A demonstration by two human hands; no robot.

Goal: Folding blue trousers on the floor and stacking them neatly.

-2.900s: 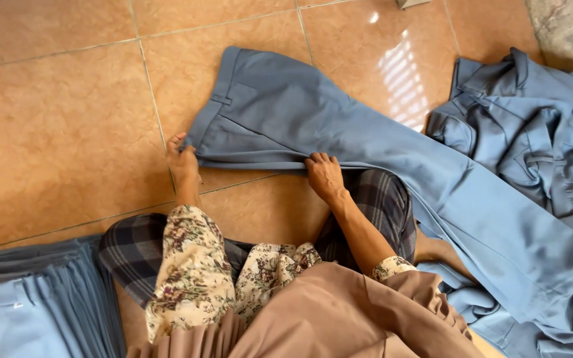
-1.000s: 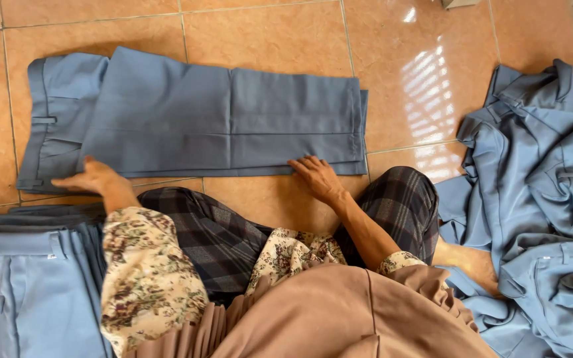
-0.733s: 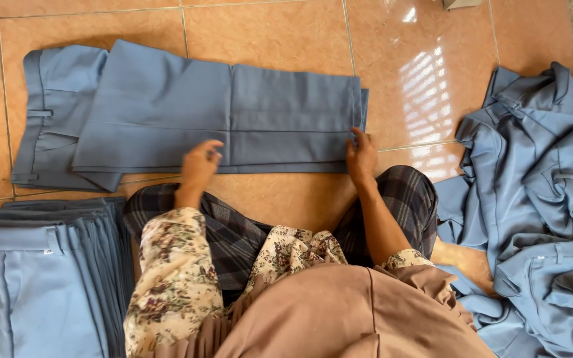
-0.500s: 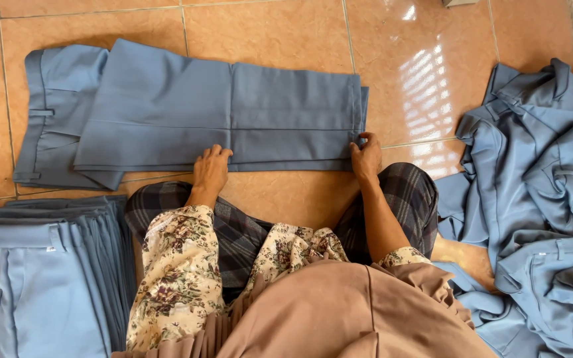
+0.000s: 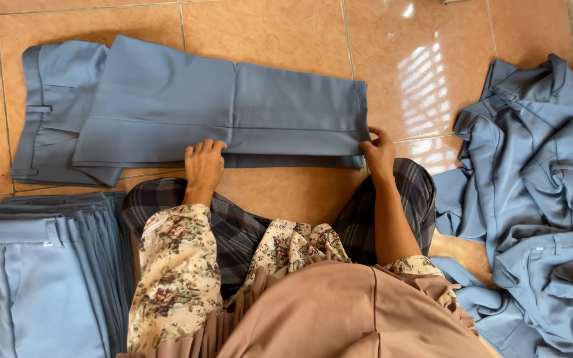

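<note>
A pair of blue-grey trousers (image 5: 167,109) lies folded lengthwise and doubled over on the tiled floor, waistband at the left. My left hand (image 5: 203,166) rests on the near edge of the trousers at the middle, fingers curled onto the cloth. My right hand (image 5: 378,151) pinches the folded end of the legs at the right corner. Both arms reach forward over my crossed legs in checked cloth.
A stack of folded light-blue trousers (image 5: 34,272) sits at the lower left beside my knee. A loose heap of unfolded blue-grey garments (image 5: 538,192) lies at the right. Orange floor tiles (image 5: 280,26) surround everything.
The trousers went from spread long to folded over. My left hand came in from the waistband end to the middle edge; my right hand moved to the right folded end and gripped it.
</note>
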